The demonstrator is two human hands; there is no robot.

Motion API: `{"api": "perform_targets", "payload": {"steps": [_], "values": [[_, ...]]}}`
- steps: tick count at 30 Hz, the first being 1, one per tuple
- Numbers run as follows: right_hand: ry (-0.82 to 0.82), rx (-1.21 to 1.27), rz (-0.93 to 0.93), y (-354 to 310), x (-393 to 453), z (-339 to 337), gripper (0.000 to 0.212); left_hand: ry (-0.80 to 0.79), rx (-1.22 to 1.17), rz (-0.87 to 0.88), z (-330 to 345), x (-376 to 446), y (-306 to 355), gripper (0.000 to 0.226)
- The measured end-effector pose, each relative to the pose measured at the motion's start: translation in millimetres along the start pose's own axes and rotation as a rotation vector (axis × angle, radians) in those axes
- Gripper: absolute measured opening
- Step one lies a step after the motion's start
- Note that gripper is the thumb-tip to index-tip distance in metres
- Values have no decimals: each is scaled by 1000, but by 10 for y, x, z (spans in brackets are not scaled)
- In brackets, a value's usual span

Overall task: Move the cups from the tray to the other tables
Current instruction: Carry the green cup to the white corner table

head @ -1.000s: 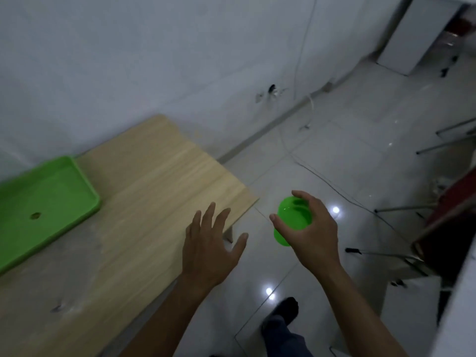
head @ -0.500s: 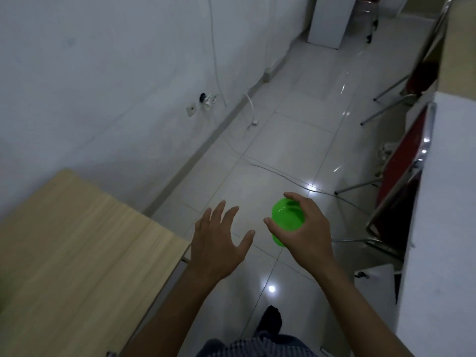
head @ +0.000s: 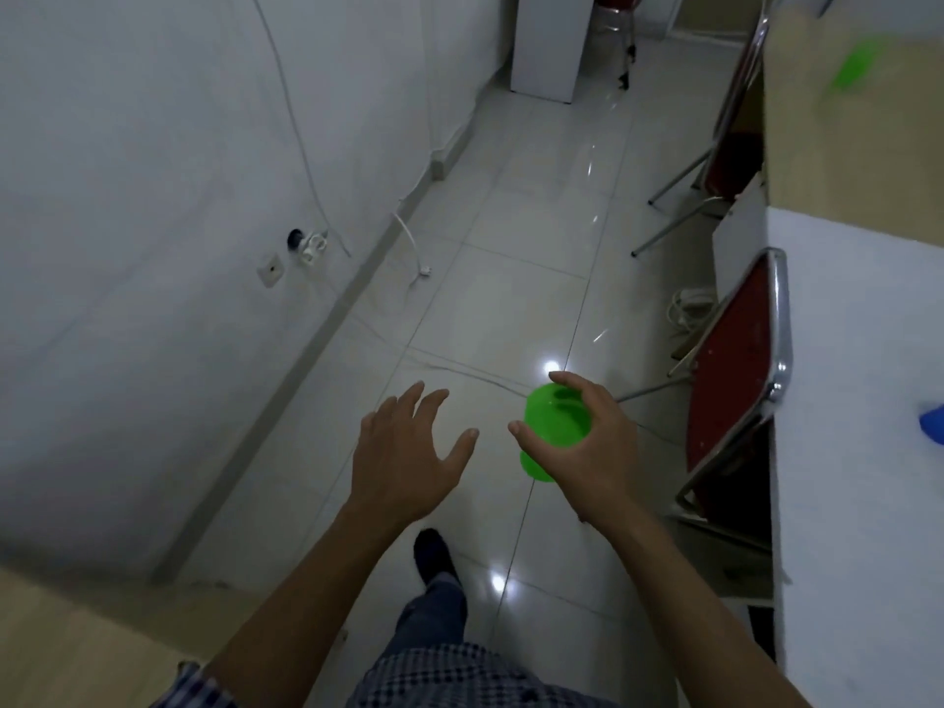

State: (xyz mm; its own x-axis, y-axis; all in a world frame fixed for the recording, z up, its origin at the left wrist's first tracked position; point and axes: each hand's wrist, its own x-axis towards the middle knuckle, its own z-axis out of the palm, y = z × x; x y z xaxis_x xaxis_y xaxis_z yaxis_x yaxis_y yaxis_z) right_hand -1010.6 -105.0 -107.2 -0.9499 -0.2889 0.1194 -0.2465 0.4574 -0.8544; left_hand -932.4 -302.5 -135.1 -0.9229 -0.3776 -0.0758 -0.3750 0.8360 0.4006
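Observation:
My right hand (head: 592, 452) grips a bright green plastic cup (head: 554, 426) from the side, held over the tiled floor with its mouth facing up. My left hand (head: 408, 452) floats beside it to the left, fingers spread and holding nothing. A second green cup (head: 855, 69), blurred, stands on a light wooden table (head: 817, 145) at the far upper right. The tray is out of view.
A white table (head: 858, 452) runs along the right edge with a blue object (head: 932, 421) on it. A red chair (head: 735, 380) is tucked against it, and another red chair (head: 730, 155) stands farther back. The wooden table corner (head: 76, 646) is at the lower left. Cables (head: 408, 237) lie along the left wall.
The view has swung right, away from the wooden table and its green tray, toward the aisle and the tables on the right. Both hands keep their pose, the cup still held.

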Motion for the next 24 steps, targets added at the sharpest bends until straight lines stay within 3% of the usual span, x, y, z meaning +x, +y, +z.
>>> {"api": "perform_targets", "payload": {"steps": [13,24], "values": [[106,-58,45,-16,1877,312,67,-3,-5,174,-253,2144,-10,73],[152,6,76,427,3633,150,66,-20,43,213,-154,4072,639,70]]}}
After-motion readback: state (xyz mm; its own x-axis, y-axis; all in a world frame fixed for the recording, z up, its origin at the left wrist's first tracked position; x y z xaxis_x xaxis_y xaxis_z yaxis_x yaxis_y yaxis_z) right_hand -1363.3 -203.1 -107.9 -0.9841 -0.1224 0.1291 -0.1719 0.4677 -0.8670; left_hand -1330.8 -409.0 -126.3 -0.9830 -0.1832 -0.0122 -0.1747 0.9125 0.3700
